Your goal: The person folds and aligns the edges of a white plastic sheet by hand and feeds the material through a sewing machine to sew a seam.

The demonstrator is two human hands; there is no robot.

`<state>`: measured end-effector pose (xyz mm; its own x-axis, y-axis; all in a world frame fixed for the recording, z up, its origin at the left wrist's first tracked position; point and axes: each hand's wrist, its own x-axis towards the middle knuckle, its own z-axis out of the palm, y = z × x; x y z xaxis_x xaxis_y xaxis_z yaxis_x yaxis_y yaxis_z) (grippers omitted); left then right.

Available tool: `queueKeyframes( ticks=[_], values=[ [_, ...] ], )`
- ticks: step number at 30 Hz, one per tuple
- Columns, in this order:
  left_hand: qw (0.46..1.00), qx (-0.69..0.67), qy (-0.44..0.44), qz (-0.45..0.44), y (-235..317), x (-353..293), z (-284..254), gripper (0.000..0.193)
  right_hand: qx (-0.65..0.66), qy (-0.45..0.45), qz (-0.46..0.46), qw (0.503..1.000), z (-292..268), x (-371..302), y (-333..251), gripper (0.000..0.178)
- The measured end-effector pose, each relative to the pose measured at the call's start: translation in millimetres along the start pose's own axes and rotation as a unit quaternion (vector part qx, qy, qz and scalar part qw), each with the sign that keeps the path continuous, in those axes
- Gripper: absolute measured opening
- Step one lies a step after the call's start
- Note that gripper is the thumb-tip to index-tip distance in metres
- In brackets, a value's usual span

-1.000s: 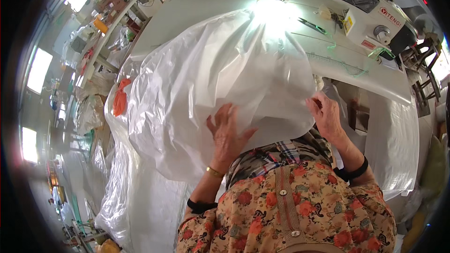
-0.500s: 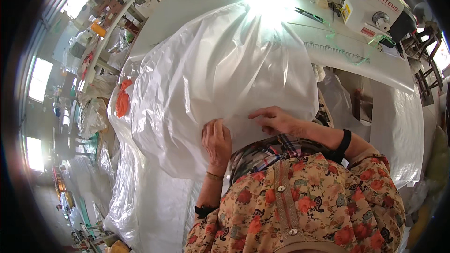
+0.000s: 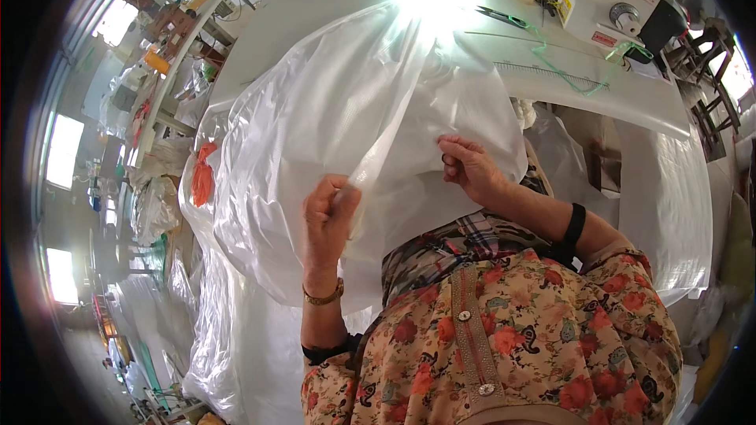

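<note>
A large sheet of shiny white plastic-like fabric (image 3: 291, 142) spreads over my lap and runs up in gathered folds to a sewing machine (image 3: 602, 0). Bright lamp glare hides the needle area. My left hand (image 3: 329, 216) is closed on a raised fold of the sheet, which stretches in a taut ridge toward the machine. To its right, my right hand (image 3: 474, 171) hovers over or touches the sheet, fingers curled and thumb against forefinger. Whether it pinches the fabric or something small cannot be made out.
On the machine bed (image 3: 630, 102) lie thread snips (image 3: 502, 16) with green cord (image 3: 543, 51), beside a printed ruler scale. An orange-red tied bundle (image 3: 203, 177) rests at the sheet's left edge. A cluttered shelf (image 3: 169, 71) stands far left; more white sheeting (image 3: 665, 212) hangs at right.
My left hand has moved left and slightly up, pulling up a fold of the sheet. My right hand has risen, and its outstretched fingers have curled closed. The whole view has shifted slightly.
</note>
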<state>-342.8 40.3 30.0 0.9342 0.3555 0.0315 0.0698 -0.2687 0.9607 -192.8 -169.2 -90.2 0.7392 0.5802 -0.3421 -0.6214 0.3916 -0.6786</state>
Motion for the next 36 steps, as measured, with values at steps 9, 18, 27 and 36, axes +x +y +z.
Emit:
queueKeyframes(
  ticks=[9, 18, 27, 36],
  values=[
    [0.998, 0.013, 0.002, 0.057, -14, -6, 12, 0.018, -0.265, -0.102, 0.014, 0.959, 25, -64, -22, 0.021],
    [0.998, -0.043, -0.016, 0.047, 15, 0, 11, 0.02, -0.054, 0.12, -0.041, 0.99, 10, -9, -20, 0.045],
    [0.998, -0.02, 0.016, 0.058, 11, 1, 5, 0.018, -0.212, -0.042, -0.077, 0.973, 27, -46, -25, 0.037],
    [0.999, -0.042, 0.009, 0.017, 25, 2, 7, 0.017, -0.096, 0.142, -0.054, 0.984, 3, -7, -19, 0.036]
  ],
)
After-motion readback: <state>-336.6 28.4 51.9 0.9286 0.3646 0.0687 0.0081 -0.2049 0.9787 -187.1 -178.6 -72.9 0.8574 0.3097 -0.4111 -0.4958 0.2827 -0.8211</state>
